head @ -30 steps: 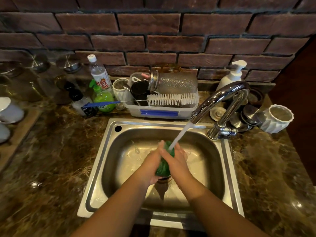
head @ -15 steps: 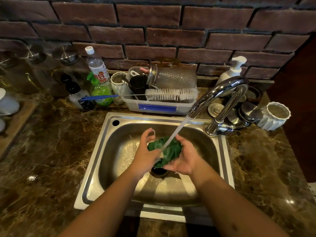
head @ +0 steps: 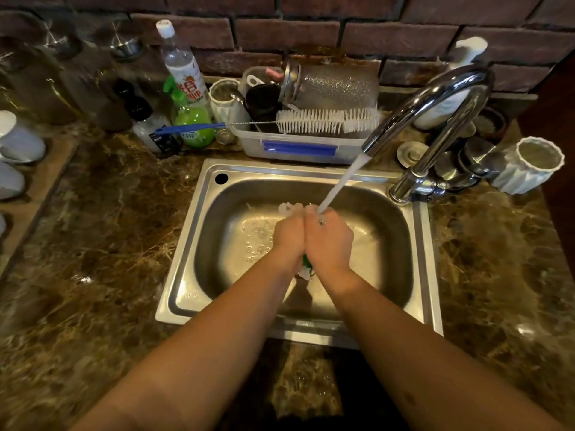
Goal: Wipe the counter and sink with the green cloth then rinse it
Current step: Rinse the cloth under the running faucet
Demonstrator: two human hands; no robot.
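Now the green cloth point(head: 306, 261) is held over the middle of the steel sink point(head: 186, 244), and it is almost fully hidden between the two palms; only a small green edge is seen below the heels of the hands, just above the drain area. The left hand point(head: 287, 233) and the right hand point(head: 329, 237) are pressed side by side, touching along the thumbs, and the fingers of both are closed around the bundled cloth, so it is clenched, not released. The water stream point(head: 342, 181) is delivered from the curved faucet point(head: 435, 98) at the back right and it lands on the top of the right hand, near the point where the hands meet. It is judged that the rinsing step is in progress and the wiping is already finished. The cloth lies under the fingers and toward the wrists, and its long axis seems to run from the fingertips down to the wrists, though this cannot be told with certainty. For a next squeeze or opening, the right hand is nearer to the stream, so the cloth would be exposed best on that side. Behind the sink a plastic tub point(head: 298, 147) with a white bottle brush point(head: 326, 119) is standing, well apart from the hands.
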